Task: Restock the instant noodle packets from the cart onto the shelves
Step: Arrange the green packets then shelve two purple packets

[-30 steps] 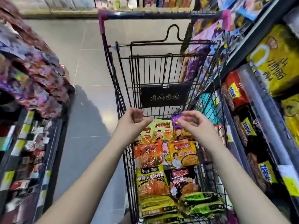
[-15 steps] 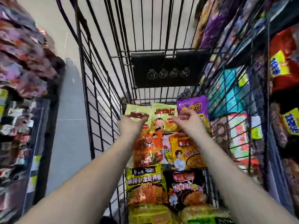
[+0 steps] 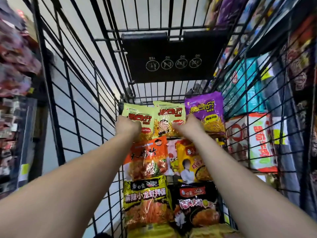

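Note:
The black wire cart [image 3: 80,103] holds several instant noodle packets lying flat. At its far end lie two light-green packets, one on the left [image 3: 137,114] and one in the middle [image 3: 169,115], with a purple packet [image 3: 207,114] to their right. My left hand [image 3: 127,126] is curled over the lower part of the left green packet. My right hand [image 3: 188,126] grips the right edge of the middle green packet, its fingers against the purple one. Nearer to me lie an orange packet [image 3: 145,157], a yellow one [image 3: 190,162] and darker ones; my fingertips are hidden.
A black sign plate [image 3: 171,57] hangs on the cart's far wall. Store shelves with teal and red-and-white packs [image 3: 259,143] press close on the right. Another rack of goods [image 3: 13,69] stands left, with grey aisle floor [image 3: 56,148] between it and the cart.
I have leaned in over the cart and both hands have gone down from above the basket onto the green packets at its far end.

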Demonstrator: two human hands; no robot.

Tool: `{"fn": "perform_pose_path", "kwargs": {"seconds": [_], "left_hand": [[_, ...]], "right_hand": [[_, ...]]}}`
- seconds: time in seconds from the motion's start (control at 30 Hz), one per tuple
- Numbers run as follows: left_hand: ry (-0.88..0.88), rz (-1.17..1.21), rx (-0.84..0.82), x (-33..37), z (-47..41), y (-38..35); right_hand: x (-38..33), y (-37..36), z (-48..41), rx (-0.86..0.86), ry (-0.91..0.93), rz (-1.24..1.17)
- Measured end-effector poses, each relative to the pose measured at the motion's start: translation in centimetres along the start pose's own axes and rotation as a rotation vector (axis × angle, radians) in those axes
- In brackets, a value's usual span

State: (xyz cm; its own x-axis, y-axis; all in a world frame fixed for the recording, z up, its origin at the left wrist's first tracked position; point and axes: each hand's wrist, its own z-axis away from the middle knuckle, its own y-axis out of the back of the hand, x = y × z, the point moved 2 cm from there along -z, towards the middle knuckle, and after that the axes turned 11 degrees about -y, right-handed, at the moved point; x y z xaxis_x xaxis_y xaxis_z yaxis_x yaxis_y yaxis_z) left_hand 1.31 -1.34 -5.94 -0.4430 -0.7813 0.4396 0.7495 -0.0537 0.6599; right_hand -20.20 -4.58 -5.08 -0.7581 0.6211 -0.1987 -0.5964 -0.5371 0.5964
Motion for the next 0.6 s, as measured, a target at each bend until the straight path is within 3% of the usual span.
{"fn": "perform_pose_path", "kwargs": {"seconds": [0.3, 0.6], "left_hand": [[0.037, -0.130, -0.014, 0.1, -0.8, -0.8], [-0.117, -0.293, 0.031, -0.7, 0.4, -1.5]], "right_hand": [[-0.9, -0.7, -1.3, -0.069, -0.146, -0.108], [-1.2, -0.8, -1.7, -0.007, -0.206, -0.158]]}}
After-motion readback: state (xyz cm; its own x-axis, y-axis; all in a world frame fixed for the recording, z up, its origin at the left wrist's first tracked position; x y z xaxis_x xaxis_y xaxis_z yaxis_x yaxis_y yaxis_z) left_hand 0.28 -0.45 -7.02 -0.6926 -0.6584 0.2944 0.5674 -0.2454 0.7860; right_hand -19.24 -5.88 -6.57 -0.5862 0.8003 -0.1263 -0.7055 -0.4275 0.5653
